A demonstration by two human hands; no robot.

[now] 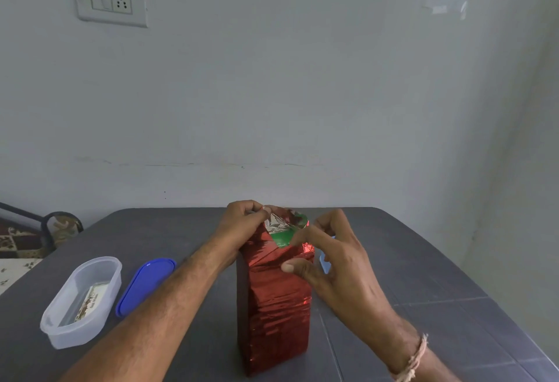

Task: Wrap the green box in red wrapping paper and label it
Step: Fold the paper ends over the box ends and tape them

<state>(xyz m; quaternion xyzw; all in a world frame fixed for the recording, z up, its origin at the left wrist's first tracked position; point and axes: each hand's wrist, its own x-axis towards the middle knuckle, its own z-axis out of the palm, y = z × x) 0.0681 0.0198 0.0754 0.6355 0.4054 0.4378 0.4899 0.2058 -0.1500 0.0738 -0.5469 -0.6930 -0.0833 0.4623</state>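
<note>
Most of the green box [283,239] is buried under the red wrapping paper [275,306], so all you get is a small green patch at its top. There's also something light blue [323,262] just right of the box, mostly behind the right hand [335,260], no idea what it is.

The left hand [242,219] is at the top left corner of the box, fingers curled and pinching a loose paper flap that's turned up with its silver underside showing. The right hand's index finger is stretched out with its tip on the green patch, probably pressing it. Its thumb sits beside the red side below, and the other fingers are loosely bent, gripping nothing.

The box stands upright on the dark table [423,260], foil shiny and crinkled. Left of it lies a blue lid [145,285], then a clear tub [81,300] with a card inside.
</note>
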